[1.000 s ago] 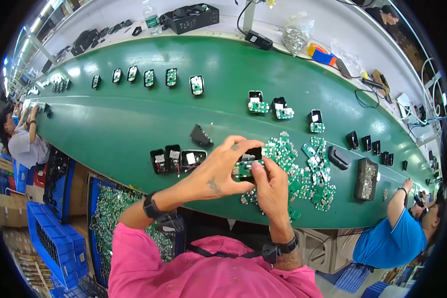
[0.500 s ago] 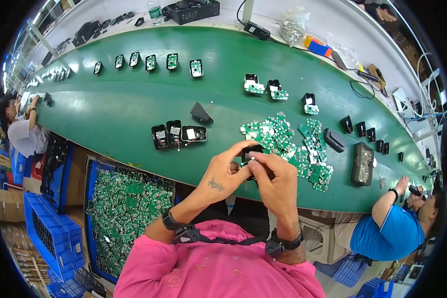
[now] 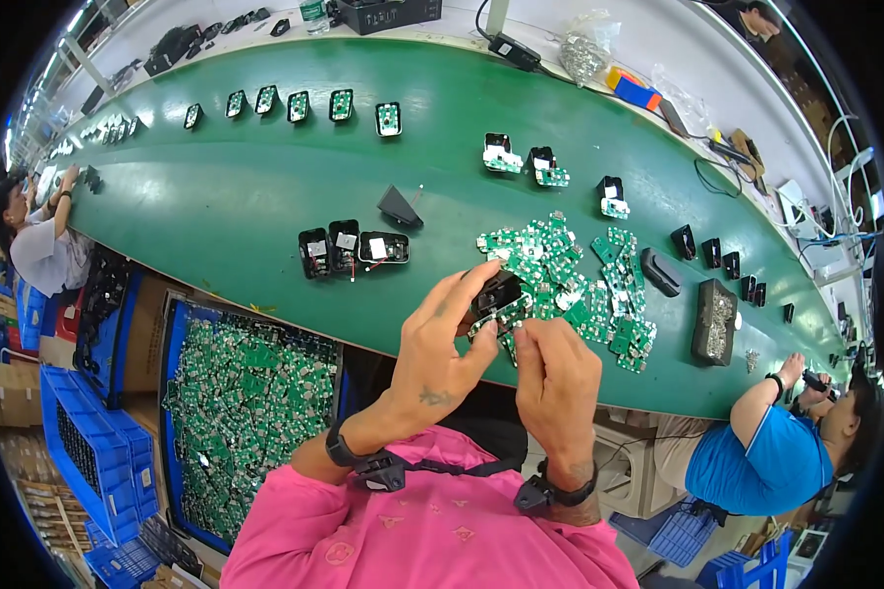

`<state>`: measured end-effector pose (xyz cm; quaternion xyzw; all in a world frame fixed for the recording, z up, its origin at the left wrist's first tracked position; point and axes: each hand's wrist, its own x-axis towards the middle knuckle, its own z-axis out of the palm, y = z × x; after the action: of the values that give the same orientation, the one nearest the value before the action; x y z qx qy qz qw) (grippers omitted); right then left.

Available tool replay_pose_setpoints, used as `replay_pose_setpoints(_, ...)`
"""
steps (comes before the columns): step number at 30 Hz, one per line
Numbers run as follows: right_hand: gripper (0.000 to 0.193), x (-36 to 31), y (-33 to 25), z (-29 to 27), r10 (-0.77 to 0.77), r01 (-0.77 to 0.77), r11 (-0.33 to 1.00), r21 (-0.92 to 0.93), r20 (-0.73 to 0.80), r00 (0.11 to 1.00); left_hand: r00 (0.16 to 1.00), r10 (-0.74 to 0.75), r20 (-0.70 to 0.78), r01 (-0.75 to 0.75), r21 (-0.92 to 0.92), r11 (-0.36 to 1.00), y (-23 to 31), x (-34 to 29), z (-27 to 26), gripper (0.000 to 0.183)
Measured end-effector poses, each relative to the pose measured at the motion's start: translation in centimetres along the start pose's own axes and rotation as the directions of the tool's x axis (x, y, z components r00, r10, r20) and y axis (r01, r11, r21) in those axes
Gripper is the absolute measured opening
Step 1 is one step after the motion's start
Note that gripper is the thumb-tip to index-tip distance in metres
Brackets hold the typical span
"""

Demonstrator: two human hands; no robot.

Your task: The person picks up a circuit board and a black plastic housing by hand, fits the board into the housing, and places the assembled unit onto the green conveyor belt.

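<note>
My left hand [image 3: 432, 358] grips a small open black plastic case [image 3: 502, 291] between thumb and fingers, above the front part of the green bench. Part of a green circuit board shows at the case's near edge, by the thumb. Just right of it, my right hand [image 3: 560, 383] is closed in a pinch, apart from the case; whatever its fingertips hold is hidden. Beyond both hands spreads a loose pile of green circuit boards [image 3: 532, 253]. Left of the pile lie three black cases [image 3: 343, 245] with white labels and red wires, and a black wedge-shaped piece [image 3: 399, 208].
Cases with boards [image 3: 341, 106] stand in a row along the far side. At right are a dark oblong cover [image 3: 661, 272], a dark tray of small metal parts [image 3: 715, 329] and several empty cases [image 3: 684, 242]. A blue-edged bin of boards [image 3: 250, 422] sits lower left. Co-workers sit at both sides.
My right hand has drawn back from the case, down and to the right. My left hand has tilted the case, so its open black inside shows more.
</note>
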<state>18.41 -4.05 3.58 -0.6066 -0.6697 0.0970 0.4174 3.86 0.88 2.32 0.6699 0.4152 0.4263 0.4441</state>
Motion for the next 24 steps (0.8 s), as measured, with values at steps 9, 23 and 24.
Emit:
replay_pose_setpoints(9, 0.004, 1.5, 0.7, -2.2, -0.084, 0.054, 0.992, 0.118, 0.269, 0.959, 0.988, 0.146, 0.053, -0.148, 0.039, 0.988, 0.4, -0.4, -0.6, 0.06)
replay_pose_setpoints(23, 0.006, 2.6, 1.2, -3.3, 0.002, -0.099, 0.978, 0.182, 0.47, 0.882, 0.921, 0.351, 0.167, -0.389, 0.377, 0.841, 0.6, -0.7, -0.7, 0.068)
replay_pose_setpoints(24, 0.006, 2.5, 1.4, -3.2, -0.03, -0.057, 0.984, 0.171, 0.47, 0.882, 0.922, 0.35, 0.166, -0.387, 0.378, 0.841, 0.6, -0.7, -0.7, 0.068)
